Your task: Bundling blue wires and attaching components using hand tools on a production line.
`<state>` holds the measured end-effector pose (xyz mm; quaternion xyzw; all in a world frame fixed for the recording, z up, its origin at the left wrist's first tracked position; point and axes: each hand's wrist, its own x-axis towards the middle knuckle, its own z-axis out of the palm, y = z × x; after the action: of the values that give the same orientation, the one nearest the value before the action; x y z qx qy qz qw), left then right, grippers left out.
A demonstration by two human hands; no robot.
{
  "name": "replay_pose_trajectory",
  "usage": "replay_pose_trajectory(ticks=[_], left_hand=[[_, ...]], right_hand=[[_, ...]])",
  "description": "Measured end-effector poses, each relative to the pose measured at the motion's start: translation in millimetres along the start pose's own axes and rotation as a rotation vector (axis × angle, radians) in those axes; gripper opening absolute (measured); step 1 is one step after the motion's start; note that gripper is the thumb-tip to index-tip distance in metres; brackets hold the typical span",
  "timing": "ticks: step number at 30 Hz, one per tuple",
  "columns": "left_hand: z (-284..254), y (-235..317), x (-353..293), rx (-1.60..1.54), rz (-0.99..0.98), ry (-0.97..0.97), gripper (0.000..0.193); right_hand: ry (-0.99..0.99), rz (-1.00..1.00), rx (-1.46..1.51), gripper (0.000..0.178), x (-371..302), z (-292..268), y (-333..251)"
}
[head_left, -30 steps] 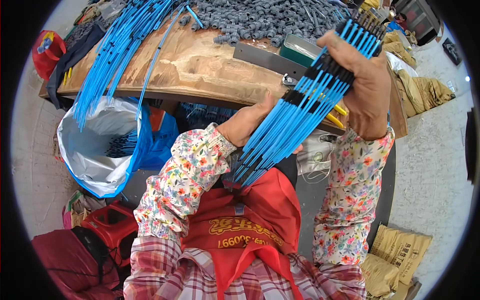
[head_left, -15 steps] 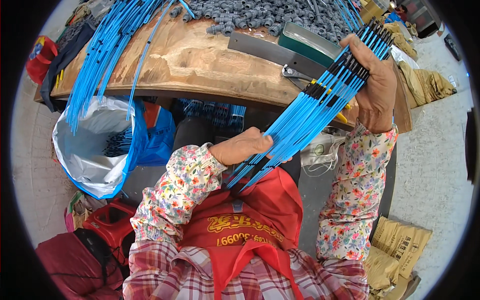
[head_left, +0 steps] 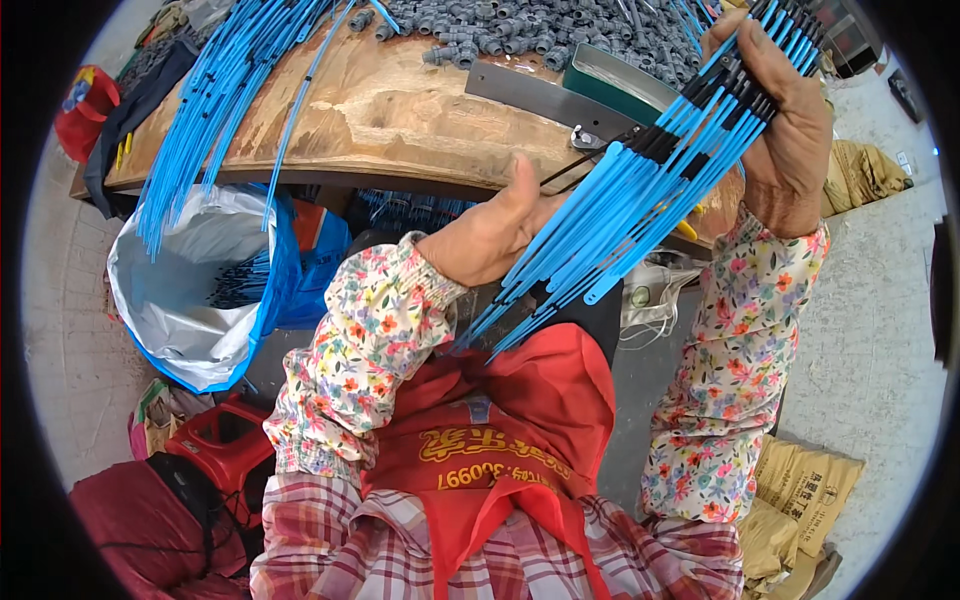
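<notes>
Head view: right hand (head_left: 793, 125) at 2 o'clock clenches the black-banded blue strip bundle (head_left: 640, 200), slanting toward 7 o'clock; left hand (head_left: 490, 232), thumb spread, fingers part-hidden behind, probably steadies it.

Bundle (head_left: 612, 212) right of bag (head_left: 185, 345)
</notes>
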<state>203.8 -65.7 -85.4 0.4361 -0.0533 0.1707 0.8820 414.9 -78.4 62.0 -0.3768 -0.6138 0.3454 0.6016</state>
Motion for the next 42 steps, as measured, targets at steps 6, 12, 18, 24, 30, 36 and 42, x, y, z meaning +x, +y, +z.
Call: replay_pose_trajectory(ticks=[6,12,18,24,30,36,42], left_hand=[[-8,16,-5,0.153,-0.049,0.045,0.1],[-38,-38,-63,0.092,-0.241,0.169,0.09],[-15,-96,-132,0.011,-0.313,0.248,0.073],[1,-109,-149,-0.192,-0.402,0.004,0.054],[12,-114,-161,-0.191,-0.479,0.117,0.054],[21,-104,-158,-0.201,-0.482,0.176,0.056],[19,-111,-159,-0.206,-0.452,0.145,0.056]], right_hand=[[-0.012,-0.133,-0.256,0.022,-25,46,-13],[-0.22,-0.171,-0.324,0.014,-98,99,-3],[-0.421,-0.263,-0.191,0.025,-184,135,47],[-0.577,-0.361,-0.275,0.029,-253,173,69],[-0.816,-0.183,-0.311,0.03,-254,164,56],[-0.527,0.132,-0.618,0.048,-240,114,53],[-0.114,0.858,0.029,0.042,-253,92,108]])
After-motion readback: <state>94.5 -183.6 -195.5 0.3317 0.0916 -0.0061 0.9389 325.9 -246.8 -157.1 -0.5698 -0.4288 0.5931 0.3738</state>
